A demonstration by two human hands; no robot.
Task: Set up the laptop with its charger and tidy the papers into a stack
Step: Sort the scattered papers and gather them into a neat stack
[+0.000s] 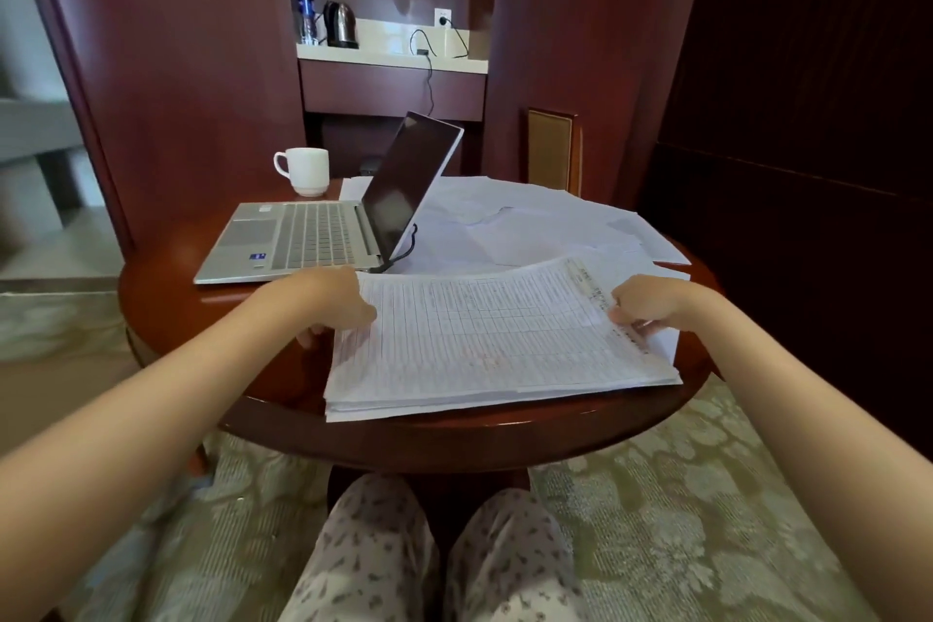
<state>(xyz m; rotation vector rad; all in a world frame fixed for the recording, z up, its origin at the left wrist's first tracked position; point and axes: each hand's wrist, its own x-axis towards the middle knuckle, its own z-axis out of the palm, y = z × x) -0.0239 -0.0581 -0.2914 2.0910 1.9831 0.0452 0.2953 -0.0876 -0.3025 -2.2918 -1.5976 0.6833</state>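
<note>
We see a thick stack (500, 343) of flat printed grid sheets, nearer than the laptop (313, 237) and to its right, on the glossy round wood table (166, 298). Left hand (333, 303) grips the stack's left edge with fingers curled under. Right hand (646, 308) pinches its right edge. Both forearms are extended. The laptop is silver and open, its screen dark. A black charger cable (409, 242) sits at its hinge corner. Loose white sheets (530, 222) fan out to its right. A white ceramic mug (303, 169) stands behind it.

Both hands, left (337, 303) and right (642, 306), grip the paper stack (484, 343) beside the open laptop (313, 237).
</note>
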